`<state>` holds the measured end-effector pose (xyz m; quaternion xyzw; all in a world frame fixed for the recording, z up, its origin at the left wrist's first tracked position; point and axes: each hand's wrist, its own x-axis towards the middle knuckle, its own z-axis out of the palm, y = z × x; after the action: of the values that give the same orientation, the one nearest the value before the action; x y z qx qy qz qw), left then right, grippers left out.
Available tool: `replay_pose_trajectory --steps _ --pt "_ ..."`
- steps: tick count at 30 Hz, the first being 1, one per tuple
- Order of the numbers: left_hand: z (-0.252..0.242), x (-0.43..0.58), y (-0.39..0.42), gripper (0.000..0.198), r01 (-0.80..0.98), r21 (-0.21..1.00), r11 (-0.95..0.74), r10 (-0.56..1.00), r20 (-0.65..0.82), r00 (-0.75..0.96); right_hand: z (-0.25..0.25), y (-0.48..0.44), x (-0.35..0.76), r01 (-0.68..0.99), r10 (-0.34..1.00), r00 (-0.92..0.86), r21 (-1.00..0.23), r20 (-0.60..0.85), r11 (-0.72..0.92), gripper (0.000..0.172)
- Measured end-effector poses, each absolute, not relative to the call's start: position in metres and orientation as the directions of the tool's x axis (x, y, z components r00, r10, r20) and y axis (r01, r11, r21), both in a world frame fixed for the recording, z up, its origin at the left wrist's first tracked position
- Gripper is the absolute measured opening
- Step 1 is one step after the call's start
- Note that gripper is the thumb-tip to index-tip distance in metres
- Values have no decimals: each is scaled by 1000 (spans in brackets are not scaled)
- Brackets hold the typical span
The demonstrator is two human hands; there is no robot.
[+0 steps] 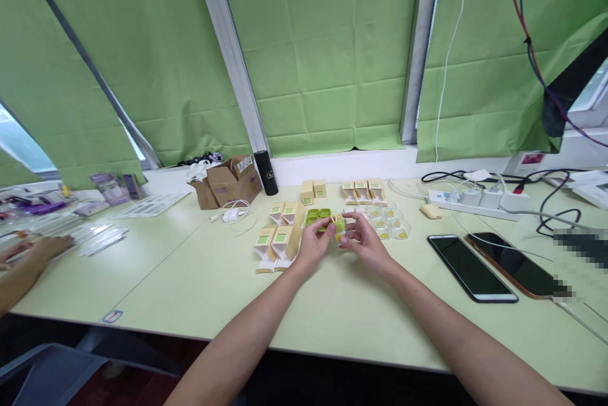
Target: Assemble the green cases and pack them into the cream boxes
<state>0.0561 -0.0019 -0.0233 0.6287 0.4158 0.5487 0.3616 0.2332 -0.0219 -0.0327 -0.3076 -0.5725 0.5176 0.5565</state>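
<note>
Between my left hand (pixel 314 245) and my right hand (pixel 365 242) is a small clear container with a green top (pixel 340 227) and a yellow spot on its side. The fingers of both hands are closed around it, just above the table. A thin yellowish loop shows at its top, beside my left fingertips. Behind my left hand lie green square pieces (pixel 319 212), partly hidden. To the right of my right hand stand several clear cups with yellow round labels (pixel 392 225). Open cardboard boxes with green labels (pixel 279 240) lie left of my left hand.
More small boxes (pixel 363 190) stand behind. Two phones (pixel 472 266) and a power strip (pixel 479 201) with cables lie to the right. A brown carton (pixel 232 183) and black bottle (pixel 266 173) stand at back left. Another person's hand (pixel 50 247) is at far left.
</note>
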Motion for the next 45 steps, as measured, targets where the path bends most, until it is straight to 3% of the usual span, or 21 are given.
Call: replay_pose_trajectory --steps 13,28,36,41,45 --pt "-16 55 -15 54 110 842 -528 845 508 167 -20 -26 232 -389 930 -148 -885 335 257 59" --pt "-12 57 -17 46 208 809 -550 835 531 147 -19 -24 235 -337 931 -134 -899 339 279 53" --pt "-14 56 -19 55 230 756 -613 789 602 125 -17 -26 235 -533 952 -213 -842 222 78 54" --pt "-18 54 -17 41 199 733 -650 759 637 135 -24 -22 237 -632 953 -250 -775 171 -27 39" --pt "-20 54 -15 35 196 752 -629 776 623 100 -30 -17 239 -618 953 -262 -785 153 -44 32"
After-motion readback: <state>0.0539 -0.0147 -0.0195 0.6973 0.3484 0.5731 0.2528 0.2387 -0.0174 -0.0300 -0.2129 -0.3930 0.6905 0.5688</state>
